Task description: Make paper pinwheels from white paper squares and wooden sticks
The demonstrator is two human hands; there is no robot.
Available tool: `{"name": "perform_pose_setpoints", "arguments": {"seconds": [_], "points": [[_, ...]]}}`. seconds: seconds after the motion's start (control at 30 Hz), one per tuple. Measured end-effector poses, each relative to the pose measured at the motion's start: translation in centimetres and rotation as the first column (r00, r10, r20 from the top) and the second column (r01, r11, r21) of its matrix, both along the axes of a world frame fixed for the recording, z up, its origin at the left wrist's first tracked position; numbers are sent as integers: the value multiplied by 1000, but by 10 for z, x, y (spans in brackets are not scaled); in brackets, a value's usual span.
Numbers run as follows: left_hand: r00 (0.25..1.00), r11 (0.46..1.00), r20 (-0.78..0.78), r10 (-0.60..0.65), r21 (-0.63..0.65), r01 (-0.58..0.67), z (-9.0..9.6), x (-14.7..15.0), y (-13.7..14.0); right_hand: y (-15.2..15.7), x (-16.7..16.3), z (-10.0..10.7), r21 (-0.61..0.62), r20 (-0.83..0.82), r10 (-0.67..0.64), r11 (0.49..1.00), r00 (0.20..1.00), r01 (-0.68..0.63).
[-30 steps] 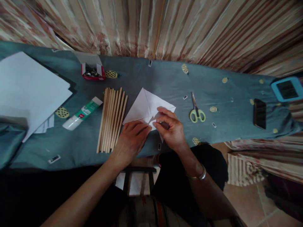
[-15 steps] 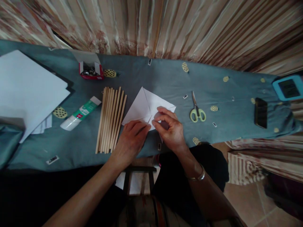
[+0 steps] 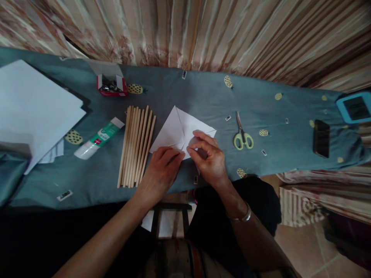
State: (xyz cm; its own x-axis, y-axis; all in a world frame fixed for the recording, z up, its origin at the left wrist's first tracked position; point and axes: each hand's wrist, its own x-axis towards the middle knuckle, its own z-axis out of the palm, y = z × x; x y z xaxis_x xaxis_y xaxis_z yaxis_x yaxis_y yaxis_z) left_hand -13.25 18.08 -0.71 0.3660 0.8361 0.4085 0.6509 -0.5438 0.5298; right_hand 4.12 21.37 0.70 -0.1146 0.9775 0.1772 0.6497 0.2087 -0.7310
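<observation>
Left hand: fingertips drawn together on paper's near-left edge; we can't tell if they pinch or just press.
Right hand: thumb and index almost meeting over paper's near-right part; pinch hidden from us.
Paper: 1 folded sheet, flat, lying ahead of and under both hands; neither clearly nearer. No clear long axis; one corner points away from us, crease running from it to the middle, toward the fingertips.
Sticks: about nine, overlapping; left of paper, long axes pointing away.
Scissors: 1 pair, right, blades away.
Glue stick: 1, left of sticks.
Red box: 1, lid up.
Paper pile: 1, sheets uncountable.
Phone: 1, far right.
</observation>
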Motion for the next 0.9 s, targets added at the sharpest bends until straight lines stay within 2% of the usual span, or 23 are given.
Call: {"name": "perform_pose_setpoints", "arguments": {"seconds": [0.23,0.4,0.53,0.9], "points": [[1000,999,-14,-4,34,5,-1,0,1,-1,1,-4,66,17,30,997,999,-31],[1000,999,-11,-5,40,5,-1,1,2,-3,0,-6,171,143,101,977,984,-125],[1000,999,-4,-4,42,4,-1,1,1,-4,-2,-8,203,200,131,964,971,-171],[1000,1000,-20,-6,9,6,0,0,1,-13,-7,-16,240,254,102,957,962,-165]]}}
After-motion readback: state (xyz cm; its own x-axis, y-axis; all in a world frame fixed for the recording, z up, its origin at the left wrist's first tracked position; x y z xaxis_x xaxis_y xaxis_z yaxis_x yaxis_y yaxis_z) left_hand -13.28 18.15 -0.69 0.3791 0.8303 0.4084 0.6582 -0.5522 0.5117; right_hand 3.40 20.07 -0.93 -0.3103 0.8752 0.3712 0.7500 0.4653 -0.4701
